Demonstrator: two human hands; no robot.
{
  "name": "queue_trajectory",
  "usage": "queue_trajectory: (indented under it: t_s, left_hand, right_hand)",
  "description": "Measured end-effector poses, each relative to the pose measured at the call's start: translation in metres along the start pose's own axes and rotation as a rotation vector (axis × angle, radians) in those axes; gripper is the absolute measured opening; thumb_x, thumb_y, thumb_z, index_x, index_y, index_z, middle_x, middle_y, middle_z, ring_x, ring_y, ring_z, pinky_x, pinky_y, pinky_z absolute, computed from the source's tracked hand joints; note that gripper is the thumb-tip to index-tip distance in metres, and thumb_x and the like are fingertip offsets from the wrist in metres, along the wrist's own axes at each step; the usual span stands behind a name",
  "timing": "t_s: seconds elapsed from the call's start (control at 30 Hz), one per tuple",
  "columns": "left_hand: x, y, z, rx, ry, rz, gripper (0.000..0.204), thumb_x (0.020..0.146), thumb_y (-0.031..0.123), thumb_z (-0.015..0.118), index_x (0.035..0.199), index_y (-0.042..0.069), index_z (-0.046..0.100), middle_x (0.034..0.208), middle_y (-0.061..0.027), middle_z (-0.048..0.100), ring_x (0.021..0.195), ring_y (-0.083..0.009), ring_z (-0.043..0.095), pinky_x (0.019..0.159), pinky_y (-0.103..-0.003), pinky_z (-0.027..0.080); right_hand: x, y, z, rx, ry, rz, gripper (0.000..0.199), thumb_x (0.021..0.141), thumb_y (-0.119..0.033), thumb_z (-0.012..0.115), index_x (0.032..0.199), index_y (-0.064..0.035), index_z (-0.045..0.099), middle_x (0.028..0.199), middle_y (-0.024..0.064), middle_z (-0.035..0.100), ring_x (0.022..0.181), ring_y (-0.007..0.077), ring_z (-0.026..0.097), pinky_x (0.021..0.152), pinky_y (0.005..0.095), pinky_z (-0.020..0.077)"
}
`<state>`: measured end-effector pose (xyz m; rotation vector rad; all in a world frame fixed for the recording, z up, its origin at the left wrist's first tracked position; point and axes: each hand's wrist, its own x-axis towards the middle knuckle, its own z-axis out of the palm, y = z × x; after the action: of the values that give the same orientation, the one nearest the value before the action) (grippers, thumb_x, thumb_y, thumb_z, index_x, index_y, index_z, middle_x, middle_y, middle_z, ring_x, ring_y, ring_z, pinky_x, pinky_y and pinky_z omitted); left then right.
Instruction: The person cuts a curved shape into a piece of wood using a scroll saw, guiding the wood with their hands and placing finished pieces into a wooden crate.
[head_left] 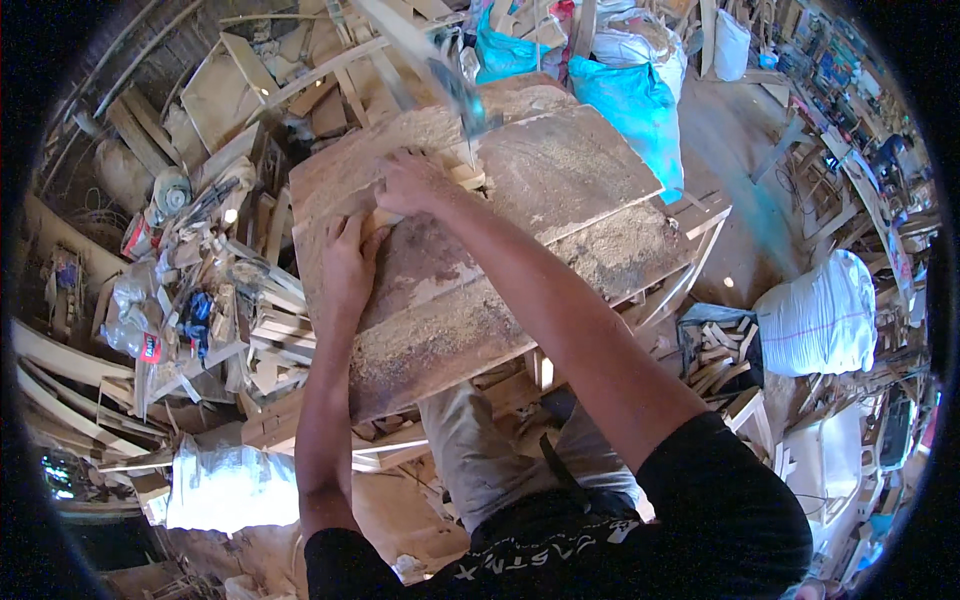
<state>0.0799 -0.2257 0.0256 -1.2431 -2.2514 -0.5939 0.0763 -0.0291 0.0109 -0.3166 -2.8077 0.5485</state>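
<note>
Holding a small light wooden block (420, 200) flat on the sawdust-covered workbench top (560, 170), both hands are pressed down on it. The left hand (350, 265) is laid over the near end with fingers closed on it; the right hand (412, 183) is clamped over the far end. A blurred saw-like tool (450, 85) is seen just beyond. Steady downward pressure appears to be called for next.

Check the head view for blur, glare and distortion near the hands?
Head view: the tool above the right hand is motion-smeared; both hands, the left hand included, and the wood strip stay fairly sharp. Sunlight brightens the sawdust-covered board without clipping. Fisheye bends edges toward the black rim.
</note>
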Motion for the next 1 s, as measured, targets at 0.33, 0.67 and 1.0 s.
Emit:
queue_trajectory:
  t_s: [0.33,0.67,1.0]
  left_hand:
    - [-0.003,-0.003,0.004,0.022,-0.005,-0.026,0.038,0.092,0.031,0.076,0.123,0.009,0.071,0.105,-0.0168,0.071,0.104,-0.0369,0.066,0.093,-0.048,0.047]
    - [-0.001,0.001,0.004,-0.001,-0.011,-0.042,0.04,0.094,0.032,0.074,0.124,0.006,0.07,0.108,-0.0164,0.071,0.108,-0.0385,0.065,0.095,-0.049,0.047]
    - [-0.001,-0.001,0.001,-0.004,-0.029,-0.045,0.041,0.094,0.031,0.074,0.126,0.006,0.07,0.112,-0.0169,0.07,0.109,-0.0386,0.064,0.092,-0.049,0.048]
  right_hand:
    - [0.004,-0.002,-0.004,0.047,-0.014,0.007,0.062,0.095,-0.038,0.053,0.149,-0.0095,0.051,0.151,0.0272,0.051,0.142,0.0458,0.046,0.119,0.0565,0.037]
    - [0.002,0.001,0.0,-0.007,0.019,-0.016,0.065,0.094,-0.037,0.053,0.152,-0.0074,0.049,0.15,0.0272,0.052,0.14,0.0448,0.049,0.12,0.0579,0.0343]
    - [0.012,0.003,-0.002,0.007,-0.028,-0.007,0.065,0.095,-0.038,0.052,0.153,-0.0088,0.049,0.151,0.0281,0.051,0.142,0.0434,0.048,0.123,0.0551,0.0312]
